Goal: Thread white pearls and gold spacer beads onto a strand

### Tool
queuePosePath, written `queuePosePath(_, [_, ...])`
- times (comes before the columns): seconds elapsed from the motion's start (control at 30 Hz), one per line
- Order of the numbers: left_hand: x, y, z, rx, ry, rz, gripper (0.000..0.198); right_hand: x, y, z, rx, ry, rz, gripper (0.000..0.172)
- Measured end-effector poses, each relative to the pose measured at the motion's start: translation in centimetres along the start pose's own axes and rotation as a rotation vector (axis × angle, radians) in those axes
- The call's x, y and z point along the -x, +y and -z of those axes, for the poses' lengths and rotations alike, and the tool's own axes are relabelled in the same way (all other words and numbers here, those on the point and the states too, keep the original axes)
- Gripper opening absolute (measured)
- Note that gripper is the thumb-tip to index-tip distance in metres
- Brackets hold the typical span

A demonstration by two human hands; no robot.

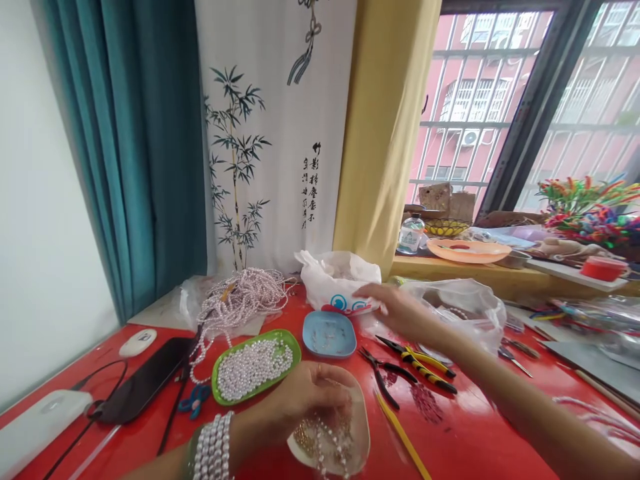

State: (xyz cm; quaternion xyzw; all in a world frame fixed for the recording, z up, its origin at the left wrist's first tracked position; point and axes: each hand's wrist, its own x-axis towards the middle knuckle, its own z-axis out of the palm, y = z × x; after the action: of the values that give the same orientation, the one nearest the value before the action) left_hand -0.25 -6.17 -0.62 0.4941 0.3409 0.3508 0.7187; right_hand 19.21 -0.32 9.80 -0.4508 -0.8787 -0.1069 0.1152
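- Left hand [306,395] pinches bead strand [321,453] over cream tray [363,427].
- Handling: likely light, limp, slippery; best held near one end.
- Right hand [390,308] by white bag [320,287]; grip cannot be determined.

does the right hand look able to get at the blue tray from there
Probably yes: the right hand is by the white bag, close to the blue tray, whose top is uncovered, and nothing seems to stand between them.
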Motion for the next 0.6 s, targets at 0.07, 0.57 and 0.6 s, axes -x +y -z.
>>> queuePosePath(0.07, [0.6,0.1,0.0,-0.041,-0.084,0.026,0.027,3.2,-3.4,-0.1,-0.265,-0.022,0.221,0.044])
queuePosePath(0.57, [7.0,-2.3,-1.0,-0.666,0.025,-0.209,0.031,15.2,-10.8,-6.1,-0.5,0.451,0.148,0.016])
queuePosePath(0.6, [7.7,-2.8,-0.9,-0.787,0.029,-0.327,0.032,15.9,-11.2,-6.1,-0.432,0.471,0.108,0.017])
